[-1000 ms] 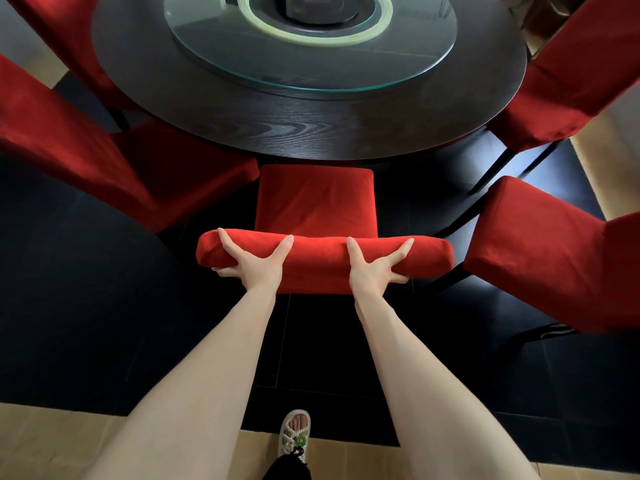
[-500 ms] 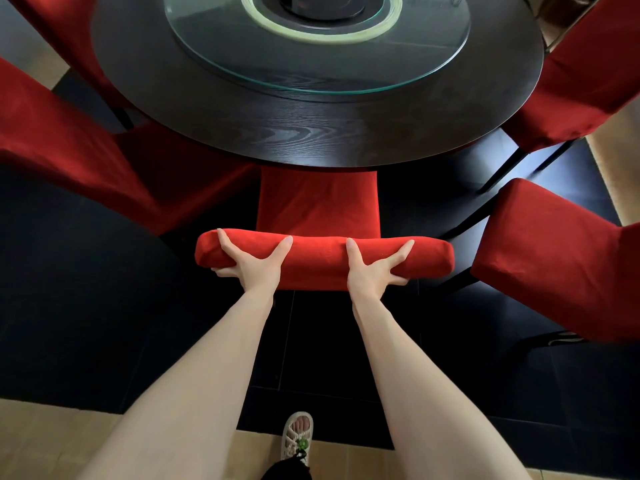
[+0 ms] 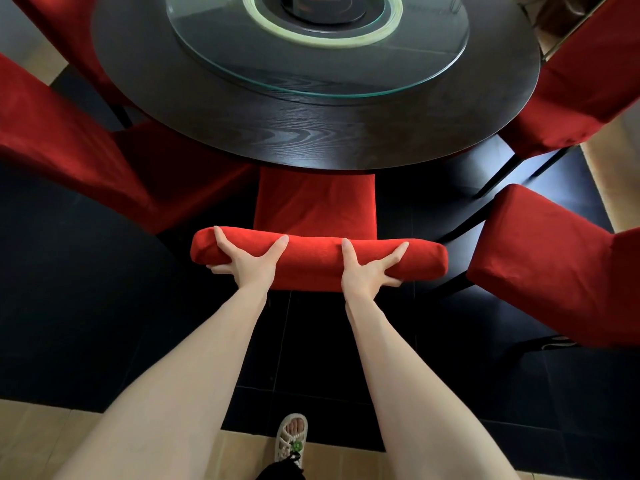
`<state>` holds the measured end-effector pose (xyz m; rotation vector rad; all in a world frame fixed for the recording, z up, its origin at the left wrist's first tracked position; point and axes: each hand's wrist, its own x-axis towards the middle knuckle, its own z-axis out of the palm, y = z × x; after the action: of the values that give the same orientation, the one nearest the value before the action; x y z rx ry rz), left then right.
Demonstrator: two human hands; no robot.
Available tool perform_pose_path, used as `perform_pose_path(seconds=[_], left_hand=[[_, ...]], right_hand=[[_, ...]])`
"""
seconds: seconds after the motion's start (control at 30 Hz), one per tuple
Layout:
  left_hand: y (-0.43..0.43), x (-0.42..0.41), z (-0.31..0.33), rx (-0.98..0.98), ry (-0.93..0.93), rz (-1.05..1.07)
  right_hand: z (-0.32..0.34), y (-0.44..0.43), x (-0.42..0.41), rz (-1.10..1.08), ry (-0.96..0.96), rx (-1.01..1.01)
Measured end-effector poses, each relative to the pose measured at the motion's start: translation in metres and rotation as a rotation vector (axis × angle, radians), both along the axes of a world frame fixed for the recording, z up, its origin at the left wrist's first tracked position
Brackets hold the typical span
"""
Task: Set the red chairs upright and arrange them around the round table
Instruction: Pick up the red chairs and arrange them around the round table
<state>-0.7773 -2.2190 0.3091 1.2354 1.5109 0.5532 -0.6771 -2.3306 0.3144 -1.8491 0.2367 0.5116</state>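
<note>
Sandalled foot [image 3: 292,436] noted at 6 o'clock, on beige tile [image 3: 34,438] just short of the dark floor [image 3: 86,306]. Both bare forearms are stretched fwd toward 12.

L hand [image 3: 249,263] and R hand [image 3: 363,275] are set on the padded top rail [image 3: 313,258] of the middle chair, side by side but apart. On each hand, thumb & forefinger are spread wide over the rail top. The other fingers are curled round its near face and underside, so the rail is gripped by both. L hand is placed toward the rail's 9 o'clock end, R hand just right of ctr.

Middle chair is stood upright, back toward the person. Its seat [image 3: 315,206] is pointed at 12 and tucked partly under the rim of the round table [image 3: 311,140].

More red chairs are ranged round the table. 9 o'clock chair [image 3: 69,143]: seat partly under the rim. 3 o'clock chair [image 3: 554,271]: apart from the table edge. 2 o'clock chair [image 3: 588,81]: close to the rim. 11 o'clock chair [image 3: 62,22]: mostly cut off.

Glass turntable [image 3: 311,81] is carried at table ctr, w/ a pale ring [image 3: 263,27] on it. The dark round item inside the ring can't be identified.
</note>
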Motion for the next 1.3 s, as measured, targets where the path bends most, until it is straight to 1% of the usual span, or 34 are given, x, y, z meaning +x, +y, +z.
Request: perform_pose_path(seconds=[0.33,0.77,1.3], left_hand=[[0.005,-0.001,0.002,-0.009,0.008,-0.026],[0.001,0.012,-0.003,0.006,0.011,-0.003],[0.01,0.018,-0.001,0.009,0.033,-0.031]], right_hand=[[0.0,0.004,-0.001,0.0,0.015,-0.022],[0.0,0.0,0.014,0.021,0.007,-0.026],[-0.002,0.007,0.019,0.007,-0.007,0.006]])
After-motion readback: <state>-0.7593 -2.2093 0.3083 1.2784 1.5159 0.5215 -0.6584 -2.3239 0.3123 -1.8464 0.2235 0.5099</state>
